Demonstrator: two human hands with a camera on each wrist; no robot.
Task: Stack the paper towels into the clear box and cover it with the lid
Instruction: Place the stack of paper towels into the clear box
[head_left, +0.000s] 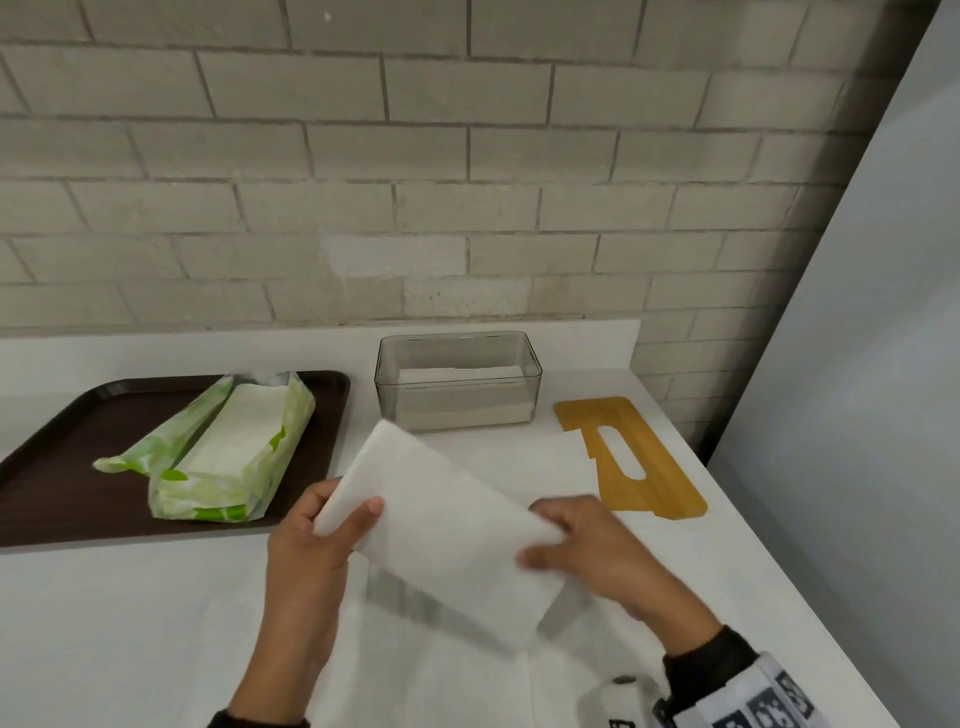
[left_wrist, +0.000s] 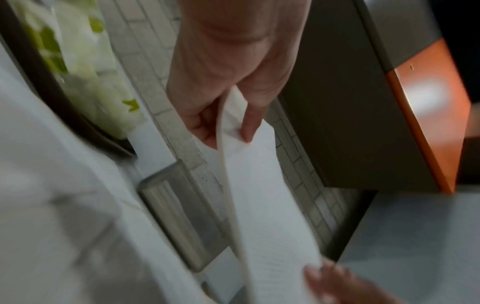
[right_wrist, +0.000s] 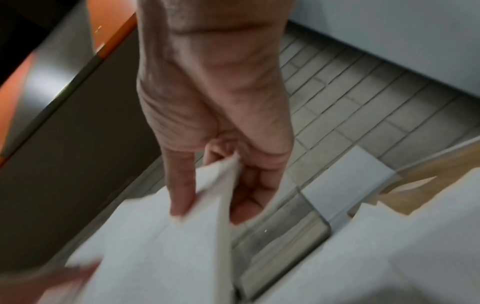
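1. We stand at a white counter (head_left: 156, 623) against a pale brick wall (head_left: 467, 182), with a dark brown tray (head_left: 62, 457) at the left.

2. On the tray lies an opened green-and-white wrapper (head_left: 228, 457) with more folded paper towels showing inside it.

3. Our left hand (head_left: 317, 545) and right hand (head_left: 597, 551) carry a thin wad of paper towels (head_left: 447, 525) between them, tilted, above the counter and in front of the clear box (head_left: 457, 379).

4. Each hand pinches one short end, thumb on one face and fingers curled behind the other; the wrist views show the same pinch at either end.

5. The clear box sits near the back wall, open on top, with a low layer of towels already in its bottom. The wooden lid (head_left: 631, 457) lies flat on the counter just to its right, apart from it.

6. We judge that we are mid-loading: this wad is on its way to the box, and the lid step has not begun.

7. The next move calls for levelling the wad, lining its long side up with the box, and lowering it flat onto the layer inside so no edges fold against the walls.
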